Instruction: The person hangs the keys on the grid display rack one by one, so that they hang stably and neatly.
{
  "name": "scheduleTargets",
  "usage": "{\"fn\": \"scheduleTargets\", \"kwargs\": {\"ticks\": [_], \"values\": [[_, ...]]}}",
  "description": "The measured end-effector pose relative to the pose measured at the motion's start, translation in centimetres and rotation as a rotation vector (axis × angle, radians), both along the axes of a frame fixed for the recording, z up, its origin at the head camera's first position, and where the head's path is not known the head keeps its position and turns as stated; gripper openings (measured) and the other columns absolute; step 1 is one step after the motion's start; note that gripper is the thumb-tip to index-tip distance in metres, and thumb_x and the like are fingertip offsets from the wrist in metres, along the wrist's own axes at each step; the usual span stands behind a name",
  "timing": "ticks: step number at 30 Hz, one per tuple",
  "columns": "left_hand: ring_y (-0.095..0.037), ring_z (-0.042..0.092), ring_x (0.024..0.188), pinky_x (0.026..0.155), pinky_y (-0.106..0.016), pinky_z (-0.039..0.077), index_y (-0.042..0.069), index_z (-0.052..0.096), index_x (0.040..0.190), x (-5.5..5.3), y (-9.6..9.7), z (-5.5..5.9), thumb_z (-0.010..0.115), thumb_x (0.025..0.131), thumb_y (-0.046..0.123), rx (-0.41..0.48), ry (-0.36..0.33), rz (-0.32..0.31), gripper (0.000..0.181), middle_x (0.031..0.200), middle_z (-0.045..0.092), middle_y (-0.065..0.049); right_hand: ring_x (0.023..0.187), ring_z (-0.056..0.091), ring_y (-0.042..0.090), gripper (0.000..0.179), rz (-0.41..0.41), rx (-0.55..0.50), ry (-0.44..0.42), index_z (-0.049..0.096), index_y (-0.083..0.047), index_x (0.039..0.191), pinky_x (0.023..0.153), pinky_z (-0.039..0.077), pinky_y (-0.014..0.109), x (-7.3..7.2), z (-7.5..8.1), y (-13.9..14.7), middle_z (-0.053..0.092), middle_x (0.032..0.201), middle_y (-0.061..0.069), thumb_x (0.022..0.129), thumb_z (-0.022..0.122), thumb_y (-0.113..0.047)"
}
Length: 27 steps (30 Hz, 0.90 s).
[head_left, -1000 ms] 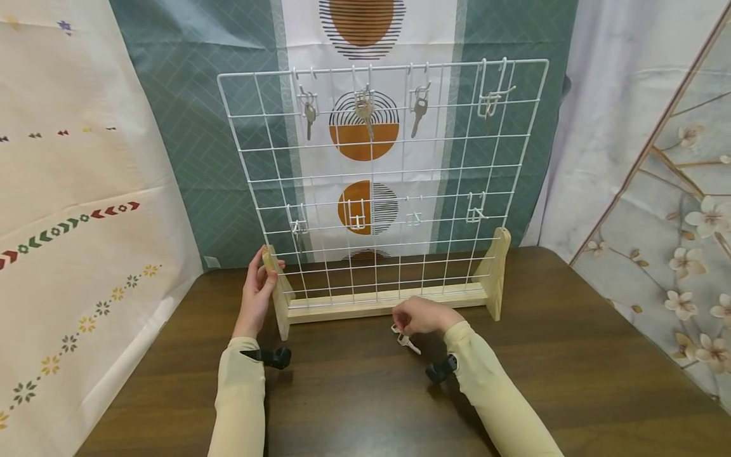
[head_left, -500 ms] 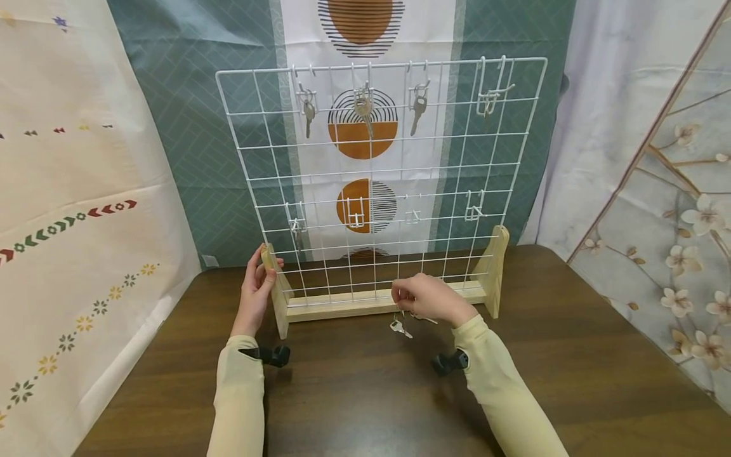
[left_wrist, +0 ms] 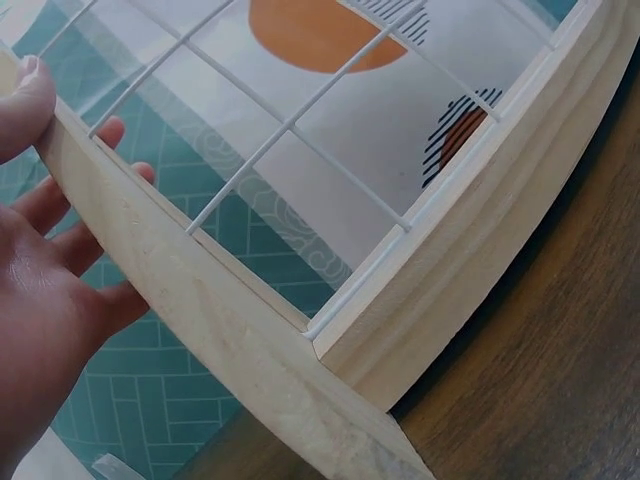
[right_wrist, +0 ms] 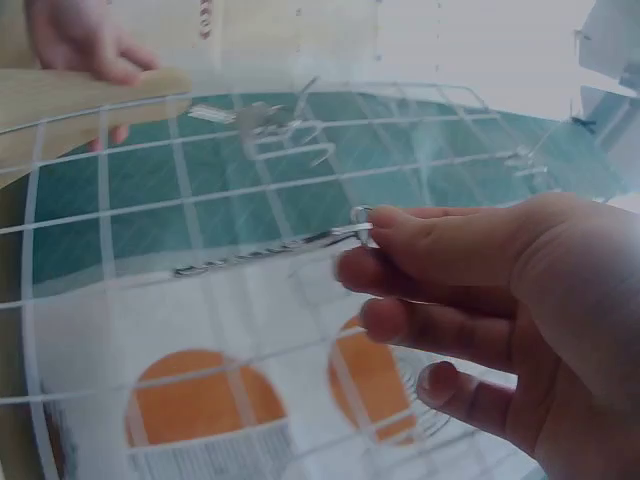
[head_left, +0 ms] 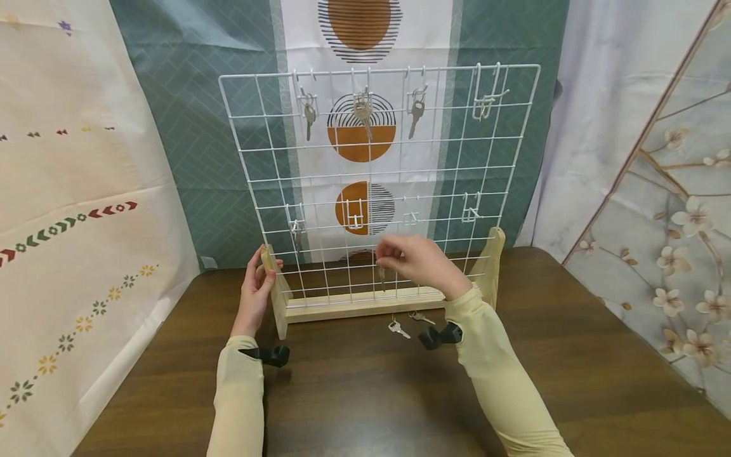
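My right hand pinches a key by its small ring, thumb against forefinger, in front of the lower part of the white wire grid. The key hangs below the fingertips in the head view. On the left, my left hand holds the wooden side post of the grid's stand, thumb on the near side and fingers around behind. Two keys lie on the table below the right hand: one silver key and another key beside it near the stand's base bar.
Keys hang from the top row of hooks, including a left key and a middle key. Another key hangs at lower left. Bare lower hooks include a white hook and a right hook. Fabric hangs behind.
My right hand has lifted one key off the table and risen up toward the grid, leaving two keys lying there. The left hand has kept its hold on the post.
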State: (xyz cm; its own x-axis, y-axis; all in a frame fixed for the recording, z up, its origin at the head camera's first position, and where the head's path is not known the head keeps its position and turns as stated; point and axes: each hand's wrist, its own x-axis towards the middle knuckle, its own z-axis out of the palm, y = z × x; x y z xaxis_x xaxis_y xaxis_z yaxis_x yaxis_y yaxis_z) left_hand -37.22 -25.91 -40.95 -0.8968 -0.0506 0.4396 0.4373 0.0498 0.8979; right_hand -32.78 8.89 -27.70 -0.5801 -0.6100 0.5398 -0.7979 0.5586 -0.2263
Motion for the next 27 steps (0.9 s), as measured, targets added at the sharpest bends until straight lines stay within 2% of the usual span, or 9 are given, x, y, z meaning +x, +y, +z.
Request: {"fn": "scheduleTargets", "kwargs": {"ticks": [5,9,16,20,27], "values": [[-0.007,0.045,0.127,0.103,-0.025,0.031,0.032,0.021,0.154,0.1,-0.3,-0.2,0.044,0.103,0.024,-0.017,-0.02,0.009,0.056,0.126,0.055,0.004,0.072,0.063,0.013,0.005,0.001,-0.051,0.042,0.064,-0.009,0.09,0.07,0.052,0.034,-0.7,2.5,-1.5,0.068,0.078,0.002,0.089,0.069,-0.01],[-0.007,0.045,0.128,0.103,-0.023,0.031,0.032,0.02,0.154,0.2,-0.4,-0.3,0.044,0.103,0.025,-0.016,-0.026,0.007,0.057,0.127,0.055,0.004,0.075,0.064,0.016,0.006,-0.003,-0.093,0.053,0.063,-0.007,0.09,0.073,0.053,0.035,-1.3,3.6,-2.8,0.069,0.081,0.005,0.089,0.068,-0.009],[-0.009,0.046,0.126,0.098,-0.018,0.034,0.03,0.02,0.154,0.3,-0.2,-0.6,0.044,0.103,0.024,-0.014,-0.024,0.005,0.057,0.128,0.056,0.003,0.077,0.063,0.015,0.006,-0.069,-0.075,0.035,0.064,-0.009,0.09,0.074,0.051,0.03,-2.2,3.8,-4.3,0.069,0.082,0.003,0.091,0.068,-0.013],[-0.004,0.049,0.123,0.096,-0.015,0.036,0.029,0.019,0.155,0.4,-0.2,-0.7,0.044,0.103,0.024,-0.033,-0.008,0.013,0.058,0.125,0.057,0.006,0.077,0.063,0.015,0.006,-0.086,-0.067,0.022,0.065,-0.01,0.09,0.074,0.05,0.029,-2.4,3.5,-4.4,0.07,0.082,0.003,0.09,0.069,-0.014],[0.0,0.051,0.12,0.094,-0.015,0.037,0.028,0.02,0.155,0.2,-0.2,-0.2,0.045,0.103,0.024,-0.043,0.013,0.014,0.058,0.128,0.057,0.0,0.077,0.063,0.016,0.006,-0.102,-0.069,0.014,0.064,-0.009,0.091,0.074,0.05,0.031,-2.5,4.0,-4.5,0.07,0.083,0.004,0.09,0.069,-0.014]]}}
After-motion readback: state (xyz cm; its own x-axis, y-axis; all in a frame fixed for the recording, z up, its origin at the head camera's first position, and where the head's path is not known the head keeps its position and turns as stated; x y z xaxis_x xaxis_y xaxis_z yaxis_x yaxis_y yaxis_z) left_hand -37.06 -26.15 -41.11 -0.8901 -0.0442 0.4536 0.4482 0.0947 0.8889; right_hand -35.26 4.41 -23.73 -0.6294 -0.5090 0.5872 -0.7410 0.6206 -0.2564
